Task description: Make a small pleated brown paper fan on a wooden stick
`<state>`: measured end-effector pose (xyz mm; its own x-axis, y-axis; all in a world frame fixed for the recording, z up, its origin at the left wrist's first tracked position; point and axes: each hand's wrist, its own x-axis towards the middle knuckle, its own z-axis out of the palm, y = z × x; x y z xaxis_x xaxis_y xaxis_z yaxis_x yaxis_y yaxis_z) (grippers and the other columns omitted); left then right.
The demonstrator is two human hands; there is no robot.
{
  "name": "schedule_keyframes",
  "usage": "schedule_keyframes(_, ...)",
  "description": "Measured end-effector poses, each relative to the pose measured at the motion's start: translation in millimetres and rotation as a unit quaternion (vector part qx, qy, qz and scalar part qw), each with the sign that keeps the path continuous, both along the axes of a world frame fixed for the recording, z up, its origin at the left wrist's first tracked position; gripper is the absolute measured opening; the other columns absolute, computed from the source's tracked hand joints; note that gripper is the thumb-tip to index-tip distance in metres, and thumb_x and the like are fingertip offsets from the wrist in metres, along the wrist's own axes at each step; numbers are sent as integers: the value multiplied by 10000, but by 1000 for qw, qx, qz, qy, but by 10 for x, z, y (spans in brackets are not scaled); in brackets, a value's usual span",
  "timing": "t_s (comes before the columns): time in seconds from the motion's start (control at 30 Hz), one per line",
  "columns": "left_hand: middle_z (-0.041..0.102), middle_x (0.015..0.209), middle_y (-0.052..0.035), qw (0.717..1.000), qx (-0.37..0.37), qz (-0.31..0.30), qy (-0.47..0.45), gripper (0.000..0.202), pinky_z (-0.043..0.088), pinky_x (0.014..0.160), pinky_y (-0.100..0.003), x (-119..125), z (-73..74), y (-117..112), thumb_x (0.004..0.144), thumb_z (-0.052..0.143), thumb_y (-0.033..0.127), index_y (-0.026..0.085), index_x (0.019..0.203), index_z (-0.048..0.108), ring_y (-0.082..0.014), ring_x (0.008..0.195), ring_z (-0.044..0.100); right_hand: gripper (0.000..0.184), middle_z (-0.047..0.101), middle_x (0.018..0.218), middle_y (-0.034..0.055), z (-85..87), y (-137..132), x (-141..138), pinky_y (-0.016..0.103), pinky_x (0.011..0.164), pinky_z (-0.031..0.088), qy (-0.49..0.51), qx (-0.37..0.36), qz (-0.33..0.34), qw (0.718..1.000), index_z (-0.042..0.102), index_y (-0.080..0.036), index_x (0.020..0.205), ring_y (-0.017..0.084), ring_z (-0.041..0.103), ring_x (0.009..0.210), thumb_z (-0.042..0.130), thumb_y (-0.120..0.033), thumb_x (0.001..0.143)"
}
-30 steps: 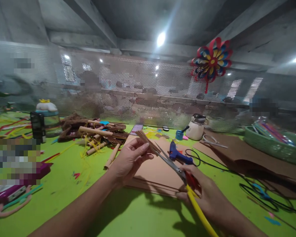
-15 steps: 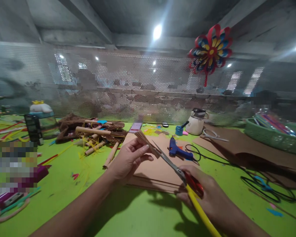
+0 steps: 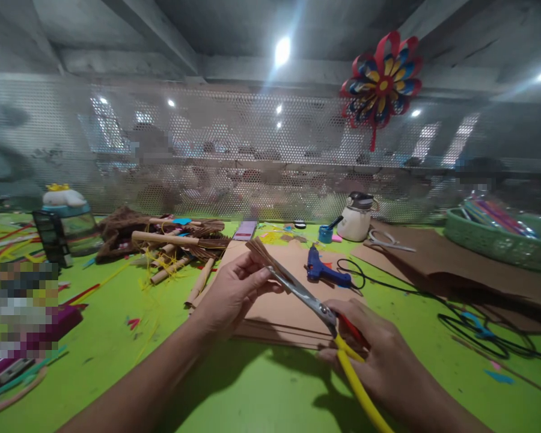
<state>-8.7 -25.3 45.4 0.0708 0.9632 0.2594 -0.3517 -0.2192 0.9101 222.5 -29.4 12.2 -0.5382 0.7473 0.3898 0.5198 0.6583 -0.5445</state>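
Observation:
Between the thumb and fingers of my left hand [image 3: 234,294] is a small stack of brown paper strips [image 3: 265,251], fanned out at its far end. My right hand [image 3: 369,343] grips a pair of scissors [image 3: 313,304] with one yellow and one red handle. The blades lie against the paper near my left thumb and look nearly closed. Below both hands rests a pile of brown paper sheets [image 3: 261,316]. A blue glue gun [image 3: 327,270] lies on that pile, just beyond the scissors.
Rolled brown paper tubes [image 3: 166,239] and yellow shreds lie at the left. Further back stand a white jug [image 3: 355,219], a blue pot [image 3: 325,233] and a phone [image 3: 244,230]. At the right are a green basket [image 3: 491,240] and a black cord [image 3: 469,337].
The scissor blades have closed from an open position along the paper strips. My left hand keeps its hold. The view has shifted slightly.

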Motion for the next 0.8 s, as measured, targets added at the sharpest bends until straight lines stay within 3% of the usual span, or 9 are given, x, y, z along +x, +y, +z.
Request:
schedule_keyframes(0.27,640,920,-67,1000,-2,1,-11,143,476,770,-336,4,-16,8,732,631,172,147,872,646,-187,858,579,398,562,860,45,-13,7,5,293,669,464,-13,6,-10,1000,484,-252,1127,172,541,742,593,-329,752)
schedule_keyframes(0.47,643,860,-48,1000,-2,10,-11,115,466,703,-279,-19,-31,9,729,634,169,148,839,658,-145,762,577,387,574,799,36,-1,-17,-9,289,636,471,-4,34,-6,999,504,-249,1120,164,546,687,595,-315,750)
schedule_keyframes(0.8,644,892,-52,1000,-2,11,-16,118,457,708,-287,-25,-44,19,724,635,165,152,838,663,-148,770,569,412,553,686,12,-107,19,27,255,564,451,-19,93,-5,995,509,-203,1133,139,519,588,597,-338,753)
